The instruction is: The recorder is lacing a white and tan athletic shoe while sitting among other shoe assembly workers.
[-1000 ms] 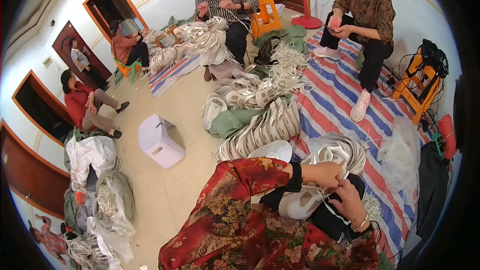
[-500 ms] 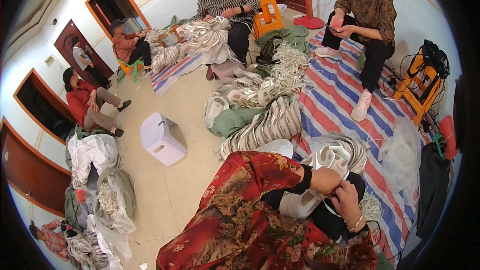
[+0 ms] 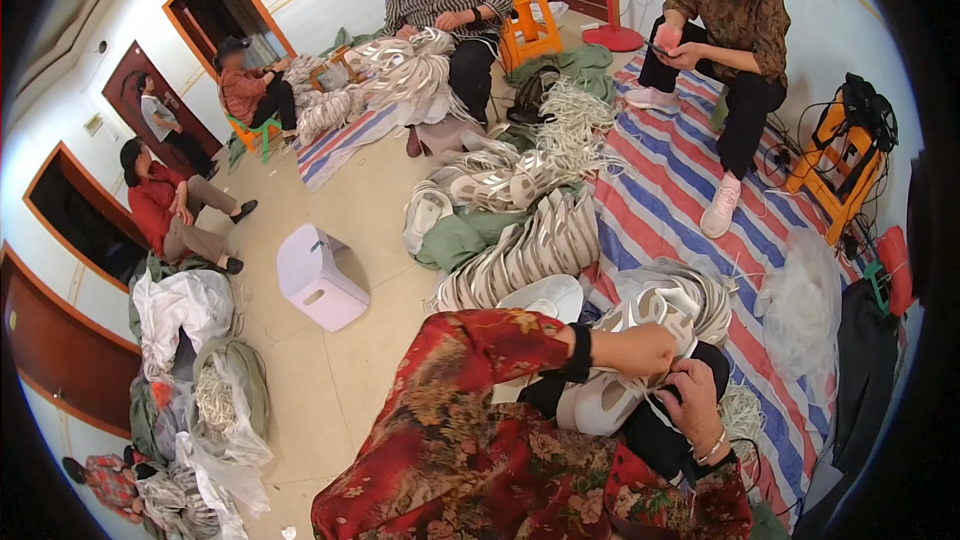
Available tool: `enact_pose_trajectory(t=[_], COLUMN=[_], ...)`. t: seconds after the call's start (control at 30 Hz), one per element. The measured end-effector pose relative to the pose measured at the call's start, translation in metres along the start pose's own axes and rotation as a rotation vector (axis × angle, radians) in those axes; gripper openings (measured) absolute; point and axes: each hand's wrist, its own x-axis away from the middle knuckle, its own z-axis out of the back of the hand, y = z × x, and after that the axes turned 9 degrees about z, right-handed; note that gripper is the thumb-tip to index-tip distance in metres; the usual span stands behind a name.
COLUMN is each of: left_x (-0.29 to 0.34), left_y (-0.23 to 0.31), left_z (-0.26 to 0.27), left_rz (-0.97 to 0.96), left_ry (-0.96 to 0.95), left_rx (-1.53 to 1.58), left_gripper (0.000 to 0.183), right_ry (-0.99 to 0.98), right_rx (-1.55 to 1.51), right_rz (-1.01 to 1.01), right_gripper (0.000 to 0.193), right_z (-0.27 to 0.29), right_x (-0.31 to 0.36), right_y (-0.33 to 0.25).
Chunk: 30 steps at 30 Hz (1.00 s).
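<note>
A pale beige-and-white shoe upper (image 3: 600, 402) lies across my dark-clothed lap. My right hand (image 3: 692, 402) is closed at its right side, fingertips pinched along a pale edge. Close above and left of it is my left hand (image 3: 648, 352), curled into a fist; whatever it grips is too small or hidden to make out. More shoe uppers (image 3: 690, 300) are bunched just beyond my hands. Pale laces (image 3: 742, 412) lie in a tangle beside my right wrist.
A striped tarp (image 3: 660, 180) covers the floor ahead and to the right. Stacked shoe uppers (image 3: 530, 255) lie in front, with a lilac stool (image 3: 322, 278) to the left. A seated person (image 3: 725, 40) handles a phone; another (image 3: 450, 15) works on uppers. Clear plastic (image 3: 800, 305) lies right.
My left fist has risen slightly away from my right hand, and the left forearm and elbow have shifted left. My right hand stays almost in place. The view has tilted a little.
</note>
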Motion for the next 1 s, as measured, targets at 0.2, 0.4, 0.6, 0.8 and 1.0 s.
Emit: enact_pose_trajectory(t=[0.2,0.4,0.6,0.8,1.0], left_x=[0.034,0.042,0.037,0.033,0.179], left_y=[0.007,0.019,0.006,-0.108,-0.293], left_z=[0.023,0.017,0.02,0.108,0.271], left_rz=[-0.002,-0.071,0.002,0.411,0.838], left_ry=[0.244,0.25,0.366,1.0,1.04], left_rx=[0.156,0.164,0.217,0.224,-0.215], left_gripper=[0.012,0.01,0.011,0.015,0.012], right_ry=[-0.186,-0.25,-0.145,0.194,0.862], right_rx=[-0.061,-0.487,-1.012,-1.181,-1.331], right_rz=[-0.077,-0.362,-0.637,-0.777,-0.809], right_gripper=[0.032,0.023,0.021,0.018,0.027], right_z=[0.012,-0.017,-0.019,0.018,0.141], right_x=[-0.014,-0.029,-0.041,0.014,0.204], right_y=[-0.019,-0.027,-0.024,0.021,0.166])
